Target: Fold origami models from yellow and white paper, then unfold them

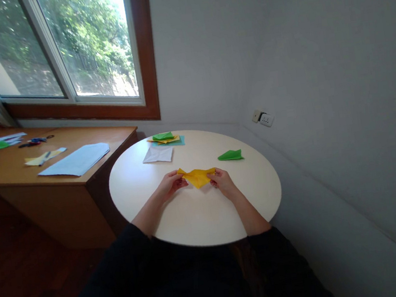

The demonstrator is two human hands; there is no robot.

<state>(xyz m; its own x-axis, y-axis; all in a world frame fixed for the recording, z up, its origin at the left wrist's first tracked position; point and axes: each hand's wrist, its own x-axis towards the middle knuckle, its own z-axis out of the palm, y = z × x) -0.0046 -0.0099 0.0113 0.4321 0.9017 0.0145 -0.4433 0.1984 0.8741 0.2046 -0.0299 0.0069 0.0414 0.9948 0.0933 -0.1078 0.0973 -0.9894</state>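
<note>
A folded piece of yellow paper [197, 178] is stretched between my two hands, just over the middle of the round white table [200, 221]. My left hand [171, 185] pinches its left corner, and my right hand [221, 181] pinches its right corner. The paper's middle points down toward me, with creases across it. Beyond my right hand lies a folded green paper [230, 155], long and pointed at one end. Past my left hand rests a creased white paper [158, 154].
At the table's far edge sits a stack of green, yellow and blue papers [165, 138]. To the left stands a wooden desk [68, 136] with light blue sheets [77, 160], a yellow paper [44, 157] and scissors [37, 140]. A wall with a socket [266, 120] rises on the right.
</note>
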